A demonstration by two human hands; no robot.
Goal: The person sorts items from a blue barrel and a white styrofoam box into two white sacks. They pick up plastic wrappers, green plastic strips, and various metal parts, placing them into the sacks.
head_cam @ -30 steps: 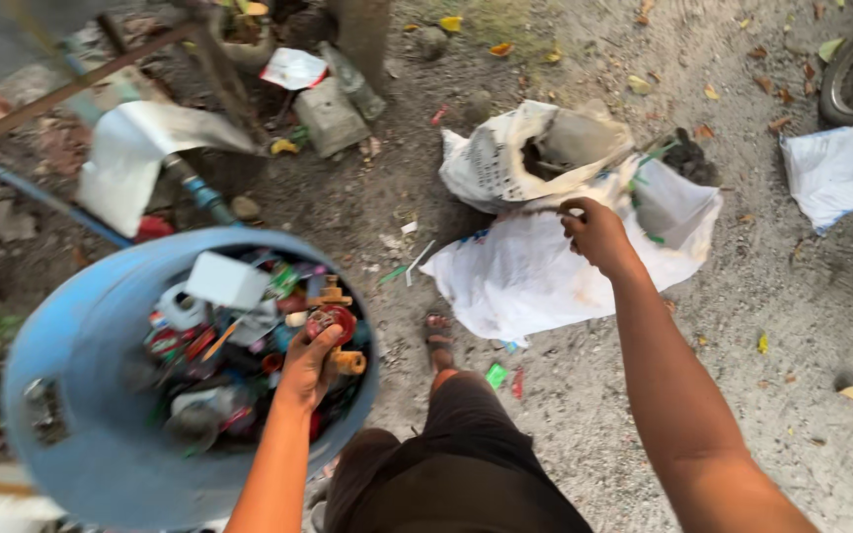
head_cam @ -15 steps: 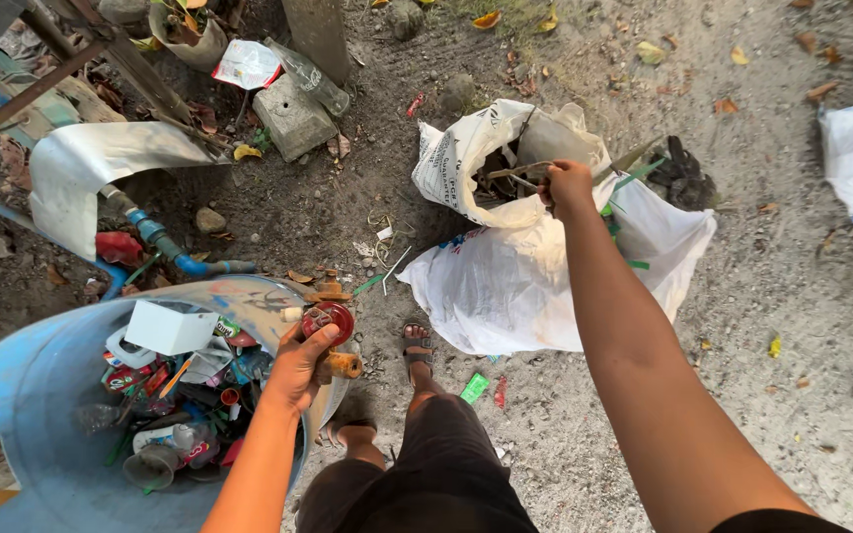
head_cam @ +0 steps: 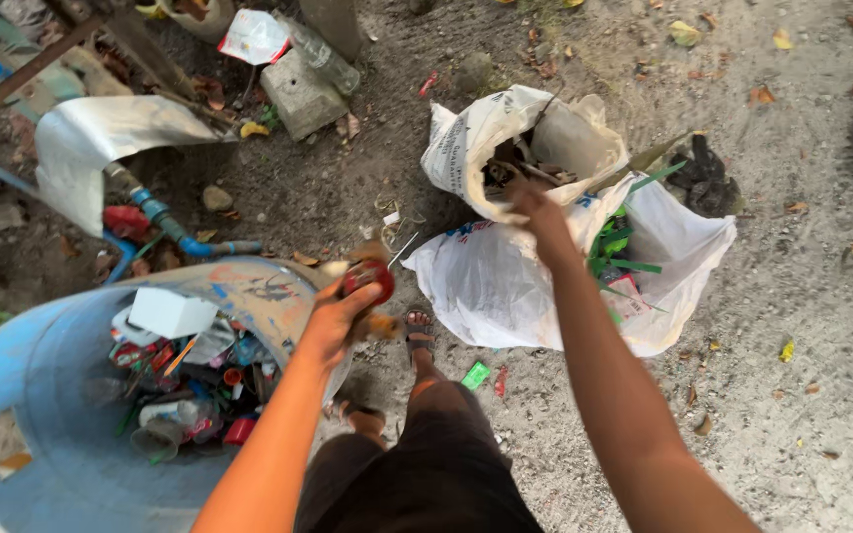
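Left hand [head_cam: 333, 318] grips a red can [head_cam: 368, 279] over the still-full blue barrel [head_cam: 41, 385]; right hand [head_cam: 537, 212] seemingly pinches the far sack [head_cam: 476, 138] rim.

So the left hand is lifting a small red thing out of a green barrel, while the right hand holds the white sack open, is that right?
Not quite: the barrel is blue, not green, as the head view shows. The rest stands: the left hand has its grip on a small red thing above the barrel's rim, and the right hand holds the edge of the white sack.
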